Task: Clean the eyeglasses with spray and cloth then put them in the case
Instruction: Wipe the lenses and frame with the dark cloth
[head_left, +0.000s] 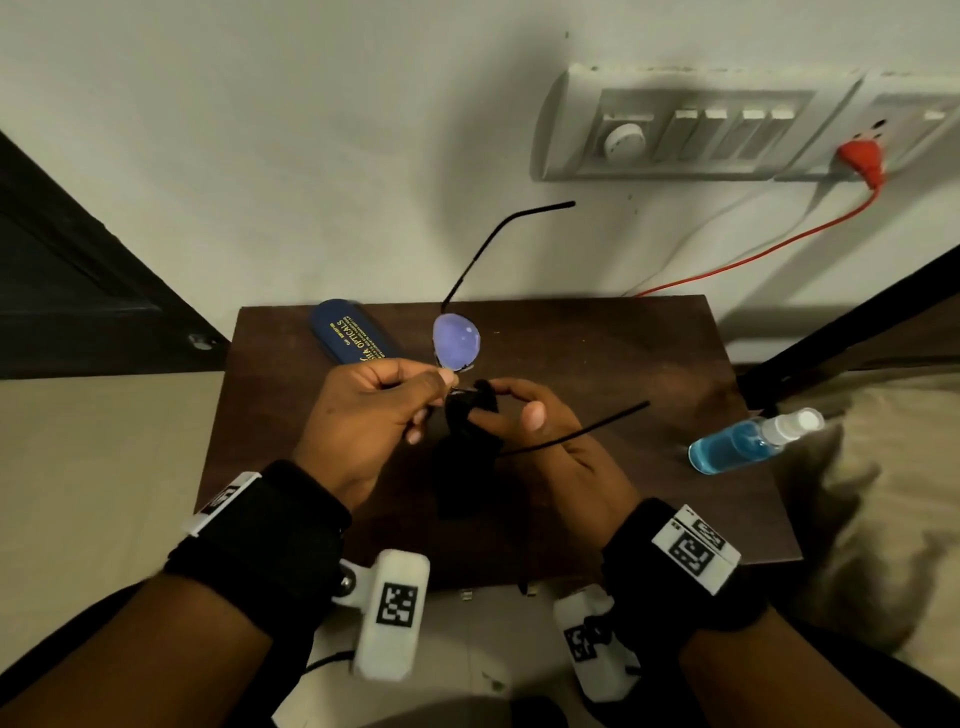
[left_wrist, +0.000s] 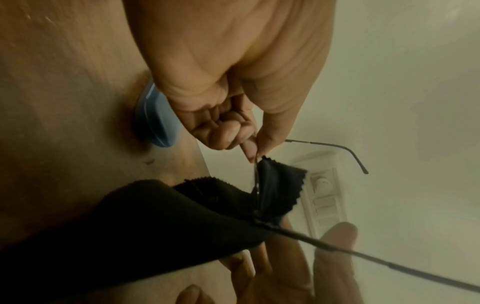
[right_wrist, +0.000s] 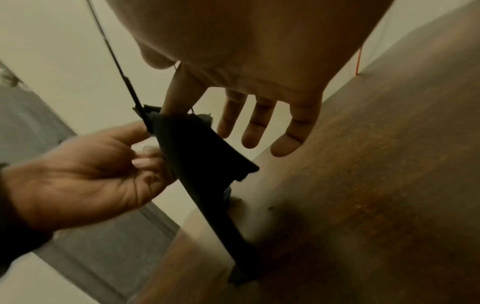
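A pair of thin-framed eyeglasses is held above a small dark wooden table, both temples unfolded. The left hand pinches the frame near the bridge between thumb and forefinger, its other fingers curled in. The right hand pinches a black cloth over the nearer lens with thumb and index finger, the remaining three fingers spread loose; the far lens shows purple-tinted. One closed blue case lies at the table's far left corner, its contents unseen. One spray bottle of blue liquid lies on its side at the right edge. On the wall behind, a switch panel carries a red plug and cord.
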